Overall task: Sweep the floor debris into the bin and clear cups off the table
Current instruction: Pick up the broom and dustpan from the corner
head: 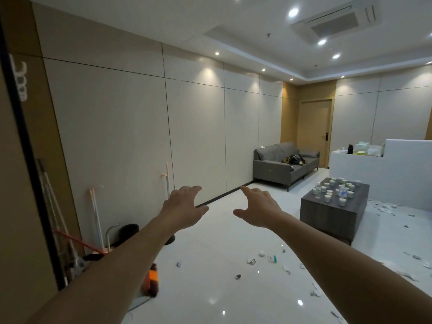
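Both bare forearms enter from the near edge and extend forward over the floor; the left hand point(184, 208) and the right hand point(258, 210) are spread, fingers loose, grasping nothing and touching nothing

Progress, judged from the present layout: the task appears to be at its start, with neither part done

1. Sweeping: not begun. Scattered pale paper scraps and wrappers point(261, 259) lie on the glossy white tiled floor point(222, 230) at near centre, with further scraps at near right and along the foot of the white partition point(397, 174) at far right
2. Tools: untouched. Several long-handled cleaning tools point(94, 213) lean against the beige panelled wall at near left. A round black bin point(128, 232) stands on the floor beside them, partly hidden behind the left forearm, well apart from the debris
3. Cups: not cleared. Many small white cups point(336, 190) stand on the dark grey block-shaped coffee table point(334, 213) at right, mid-distance, with a clear glass pitcher among them

An orange and brown object at near left, beside the left forearm, is too blurred to identify

Writing and brands: none legible. White ring-shaped markings at the far-left edge cannot be read, and items on the counter behind the partition are too small for any label to be made out
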A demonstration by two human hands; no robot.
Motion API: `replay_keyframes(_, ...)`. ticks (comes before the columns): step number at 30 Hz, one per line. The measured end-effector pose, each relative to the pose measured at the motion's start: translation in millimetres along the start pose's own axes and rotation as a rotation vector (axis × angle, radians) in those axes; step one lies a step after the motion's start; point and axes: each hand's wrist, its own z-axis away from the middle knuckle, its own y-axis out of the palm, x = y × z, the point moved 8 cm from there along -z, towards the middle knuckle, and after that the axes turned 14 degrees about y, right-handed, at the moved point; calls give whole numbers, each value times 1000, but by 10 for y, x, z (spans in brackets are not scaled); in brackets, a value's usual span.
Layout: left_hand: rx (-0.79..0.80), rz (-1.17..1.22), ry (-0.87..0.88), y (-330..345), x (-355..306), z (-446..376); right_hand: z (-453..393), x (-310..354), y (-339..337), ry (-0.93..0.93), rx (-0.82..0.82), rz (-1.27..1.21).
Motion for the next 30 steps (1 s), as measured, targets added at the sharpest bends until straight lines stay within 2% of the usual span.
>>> replay_keyframes(10, 20, -91, -65, 737, 587, -1739, -2096, -168, 469, -58, 25, -51)
replay_keyframes(14, -46, -59, -96, 860, 844, -2486, -2941, -174, 500, -78, 21, -45)
replay_keyframes(19, -16, -66, -102, 1239, 1189, -3134, -3697, -160, 858, -76, 66, -49)
replay_keyframes(25, 27, -35, -108, 1687, 1797, -3838, -4524, -78, 1394, -57, 94, -14)
replay_keyframes(30, 5, -5, -97, 1878, 2518, -4545, -5358, 231, 1762, -34, 70, -5)
